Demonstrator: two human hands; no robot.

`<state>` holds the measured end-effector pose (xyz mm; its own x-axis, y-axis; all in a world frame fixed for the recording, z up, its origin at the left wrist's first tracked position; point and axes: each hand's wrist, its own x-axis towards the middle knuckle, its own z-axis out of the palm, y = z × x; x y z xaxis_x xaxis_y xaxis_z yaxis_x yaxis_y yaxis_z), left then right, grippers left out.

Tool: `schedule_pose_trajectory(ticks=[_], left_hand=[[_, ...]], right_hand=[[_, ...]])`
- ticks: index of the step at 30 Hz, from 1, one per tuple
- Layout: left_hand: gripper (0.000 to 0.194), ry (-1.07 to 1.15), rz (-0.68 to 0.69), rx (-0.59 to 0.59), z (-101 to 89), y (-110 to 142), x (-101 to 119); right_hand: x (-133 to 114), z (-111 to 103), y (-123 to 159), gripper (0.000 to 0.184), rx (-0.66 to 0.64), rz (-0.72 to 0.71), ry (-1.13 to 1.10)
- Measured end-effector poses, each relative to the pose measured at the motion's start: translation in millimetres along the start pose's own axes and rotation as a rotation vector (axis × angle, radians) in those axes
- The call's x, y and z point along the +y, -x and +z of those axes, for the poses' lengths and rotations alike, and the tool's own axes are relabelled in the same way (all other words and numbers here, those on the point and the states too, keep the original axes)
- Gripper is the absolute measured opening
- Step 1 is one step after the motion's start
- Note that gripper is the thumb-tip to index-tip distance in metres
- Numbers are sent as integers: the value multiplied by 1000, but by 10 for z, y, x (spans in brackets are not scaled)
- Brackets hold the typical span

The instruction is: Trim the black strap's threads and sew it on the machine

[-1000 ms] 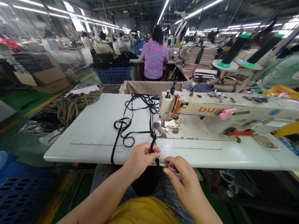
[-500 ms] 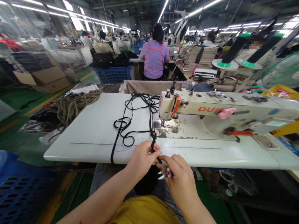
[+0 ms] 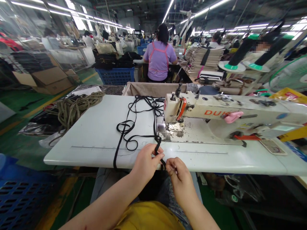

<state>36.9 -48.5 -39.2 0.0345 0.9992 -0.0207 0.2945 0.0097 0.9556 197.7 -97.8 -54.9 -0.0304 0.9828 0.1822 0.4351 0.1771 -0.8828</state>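
My left hand (image 3: 147, 163) pinches a narrow black strap (image 3: 157, 147) between thumb and fingers, just over the table's front edge. The strap's short end slants down to the right from that grip. Closed fingertips of my right hand (image 3: 178, 172) meet this end. Thread snips, plain in this hand half a second ago, are now almost wholly hidden by its curled fingers. More of the same strap (image 3: 126, 126) lies in loose loops across the white table (image 3: 96, 127), and one length hangs over the front edge.
A sewing machine (image 3: 230, 110) stands on the right of the table. Olive straps (image 3: 76, 107) are heaped at the left edge. A blue basket (image 3: 21, 191) is at the lower left. Ahead, a person in a purple shirt (image 3: 159, 60) sits with their back to me.
My right hand has turned, so the snips' blades no longer show, and its fingertips have closed at the strap's end. My left hand keeps its grip almost unmoved.
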Motion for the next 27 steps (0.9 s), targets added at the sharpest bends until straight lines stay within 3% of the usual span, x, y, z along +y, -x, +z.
schedule_pose_trajectory(ticks=[5,7,11,15,19,23,27], left_hand=[[11,127,-138,27,-90,-101,-3],[16,166,-157,7,-89,-108,-6],[31,431,-212,-179,-54,-48,3],[40,652,-166,-424,-71,21,17],[41,534,-152,-507,-102,38,-32],[37,457,-230,-629,-90,100,-132],[38,387,-324,-737,-108,194,-231]], right_hand=[[19,-46,-12,29,84,218,-529],[-4,-22,-10,32,43,289,-669],[-92,47,-42,34,-67,410,-901],[-102,27,-137,35,-18,532,-1159],[-33,-38,-212,32,2,591,-1255],[-7,-119,-248,30,41,559,-1259],[66,-335,-300,27,99,519,-1255]])
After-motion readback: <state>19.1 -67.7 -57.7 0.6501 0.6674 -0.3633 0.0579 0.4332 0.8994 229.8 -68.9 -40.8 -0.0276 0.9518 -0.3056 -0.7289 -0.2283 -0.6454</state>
